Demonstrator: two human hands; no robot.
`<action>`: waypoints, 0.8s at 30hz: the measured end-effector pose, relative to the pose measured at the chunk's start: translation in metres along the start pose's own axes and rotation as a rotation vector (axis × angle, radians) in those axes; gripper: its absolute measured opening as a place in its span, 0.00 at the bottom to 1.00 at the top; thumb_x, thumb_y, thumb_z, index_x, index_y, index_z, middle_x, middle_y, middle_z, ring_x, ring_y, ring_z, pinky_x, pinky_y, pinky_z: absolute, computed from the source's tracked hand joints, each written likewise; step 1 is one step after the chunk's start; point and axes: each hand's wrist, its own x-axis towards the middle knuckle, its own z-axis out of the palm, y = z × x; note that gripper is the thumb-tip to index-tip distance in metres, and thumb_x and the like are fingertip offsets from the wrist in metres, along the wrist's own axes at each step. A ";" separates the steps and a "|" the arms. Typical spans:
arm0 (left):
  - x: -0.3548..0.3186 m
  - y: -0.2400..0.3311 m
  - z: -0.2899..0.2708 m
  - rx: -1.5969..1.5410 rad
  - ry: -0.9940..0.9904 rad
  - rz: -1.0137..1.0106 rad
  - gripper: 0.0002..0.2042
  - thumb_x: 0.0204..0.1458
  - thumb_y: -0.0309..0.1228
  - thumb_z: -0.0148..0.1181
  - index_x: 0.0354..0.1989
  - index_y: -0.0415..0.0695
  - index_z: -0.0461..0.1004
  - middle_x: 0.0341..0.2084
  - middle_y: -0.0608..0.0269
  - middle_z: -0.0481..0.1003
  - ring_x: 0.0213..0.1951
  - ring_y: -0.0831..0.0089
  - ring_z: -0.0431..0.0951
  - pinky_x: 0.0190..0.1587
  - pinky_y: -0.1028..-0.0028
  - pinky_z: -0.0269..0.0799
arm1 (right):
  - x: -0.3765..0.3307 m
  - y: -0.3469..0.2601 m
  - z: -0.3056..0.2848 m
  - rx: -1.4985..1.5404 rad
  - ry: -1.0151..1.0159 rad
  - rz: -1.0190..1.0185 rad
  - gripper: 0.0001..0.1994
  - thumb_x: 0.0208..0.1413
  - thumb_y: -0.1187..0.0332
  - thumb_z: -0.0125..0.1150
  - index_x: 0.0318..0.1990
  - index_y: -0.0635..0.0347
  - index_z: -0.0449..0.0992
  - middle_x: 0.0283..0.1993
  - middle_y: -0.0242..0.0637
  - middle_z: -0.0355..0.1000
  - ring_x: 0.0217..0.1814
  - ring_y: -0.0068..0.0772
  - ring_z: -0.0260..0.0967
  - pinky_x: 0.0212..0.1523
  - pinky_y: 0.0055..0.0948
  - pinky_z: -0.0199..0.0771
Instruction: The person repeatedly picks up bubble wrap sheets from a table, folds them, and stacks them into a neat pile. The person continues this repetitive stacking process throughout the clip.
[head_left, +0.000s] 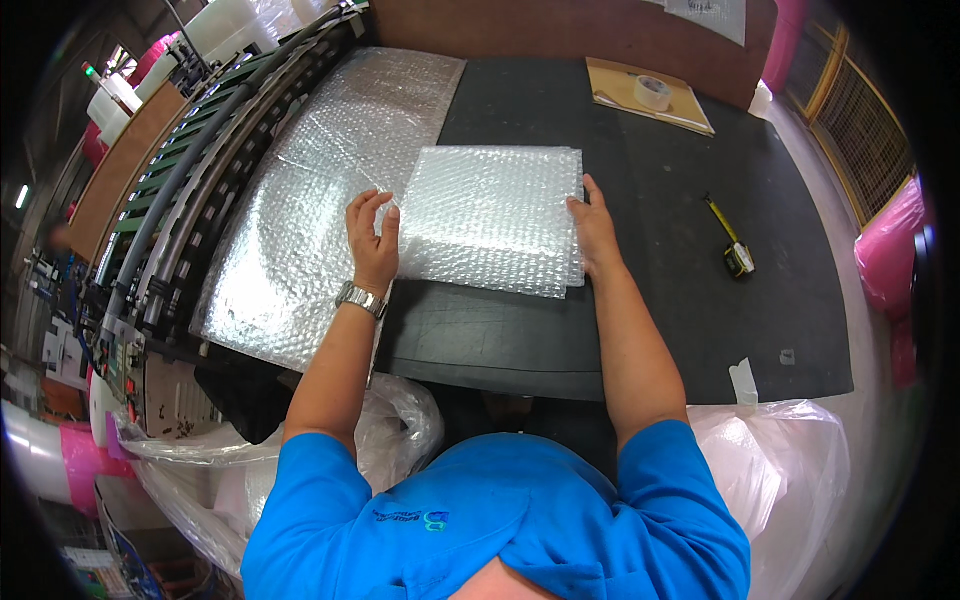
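A small stack of clear bubble wrap pouches lies on the dark table between my hands, its right-hand edges slightly uneven. My right hand is at the stack's right edge, thumb over the top layer and fingers along the side. Beside the left edge, my left hand is open with its fingers loosely bent and apart, the thumb close to the pouches. Whether that thumb touches them I cannot tell. Under my left hand spreads a large sheet of bubble wrap.
A roller machine borders the table on the left. At the back right, a tape roll rests on flat brown cardboard. A yellow tape measure lies on the right. Clear plastic film hangs by the front edge.
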 end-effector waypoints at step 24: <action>0.000 0.002 -0.002 0.015 0.072 -0.015 0.12 0.51 0.36 0.50 0.39 0.40 0.69 0.43 0.51 0.65 0.47 0.60 0.63 0.50 0.66 0.58 | -0.006 -0.003 0.006 0.014 -0.051 -0.020 0.32 0.48 0.77 0.53 0.61 0.59 0.47 0.55 0.49 0.57 0.52 0.38 0.60 0.48 0.30 0.64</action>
